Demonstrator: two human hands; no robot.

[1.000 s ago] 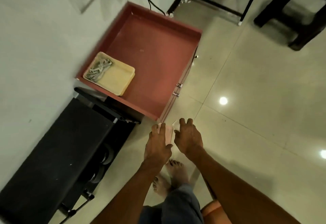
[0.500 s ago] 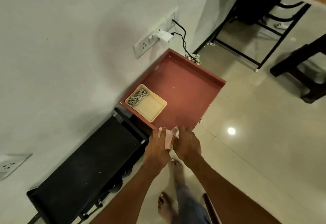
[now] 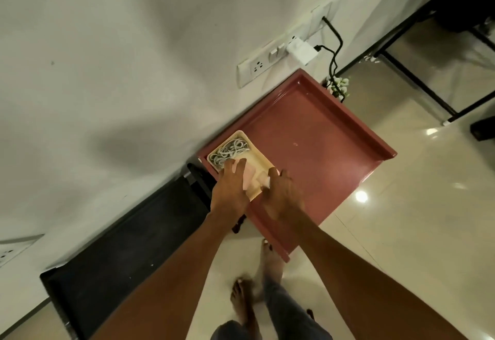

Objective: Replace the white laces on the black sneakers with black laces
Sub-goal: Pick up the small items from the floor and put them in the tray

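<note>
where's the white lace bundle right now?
In the head view, the white laces lie in the wall-side end of the cream tray on the red table, just beyond the left hand.

- We see a dim indoor scene with a warm, slightly green cast.
- The floor [image 3: 415, 232] is glossy and throws back small bright spots of ceiling light, the strongest just off the front right corner of the red tray-top desk [image 3: 321, 147].
- The wall [image 3: 107, 58] carries broad, soft grey shadows with no sharp edges.
- Both forearms come out dark and underexposed at the bottom edge.
- The right hand [image 3: 284, 195] is smeared by motion blur; the left hand [image 3: 230, 187] is a little sharper.
- Wide-angle distortion bends the wall line and stretches the frame's corners.
- Fine detail is soft throughout, with compression haze.
</note>
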